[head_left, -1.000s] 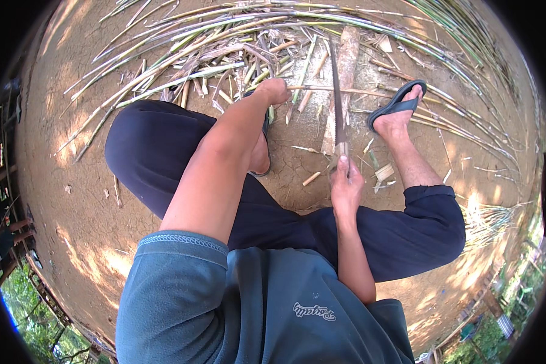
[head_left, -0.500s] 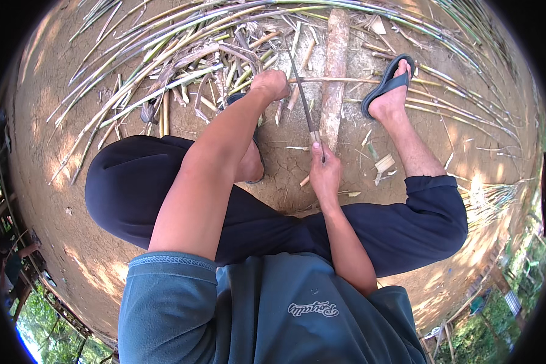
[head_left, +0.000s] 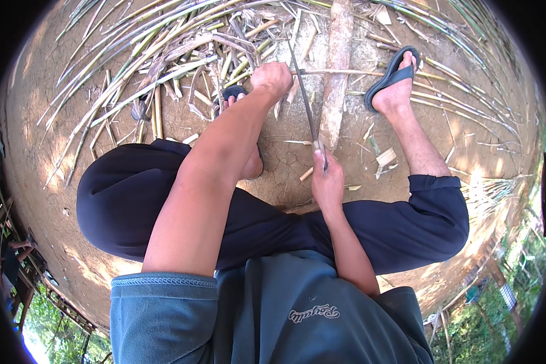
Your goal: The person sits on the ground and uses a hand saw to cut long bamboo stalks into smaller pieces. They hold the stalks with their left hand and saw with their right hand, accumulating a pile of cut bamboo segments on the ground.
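My left hand (head_left: 272, 79) is closed in a fist around the near end of a thin dry stalk (head_left: 346, 71). The stalk runs right, crossing over a pale log (head_left: 333, 112) toward my sandalled right foot (head_left: 395, 85). Lower down, my right hand (head_left: 329, 182) grips a long-bladed knife (head_left: 308, 106), its thumb along the handle. The narrow dark blade points away from me and crosses the stalk just right of my left fist; whether it touches the stalk I cannot tell. My fingers hide the stalk's left end.
Cut stalk pieces and dry husks (head_left: 224, 54) lie heaped beyond my left foot (head_left: 233, 96). Long stalks (head_left: 127, 67) fan out at the far left, and more stalks (head_left: 461, 79) lie at the right. Pale chips (head_left: 385, 159) are scattered on the cracked earth floor (head_left: 291, 167).
The view has shifted slightly, showing more of my left sandal. Both hands keep their grips, and the knife stays across the stalk in nearly the same position.
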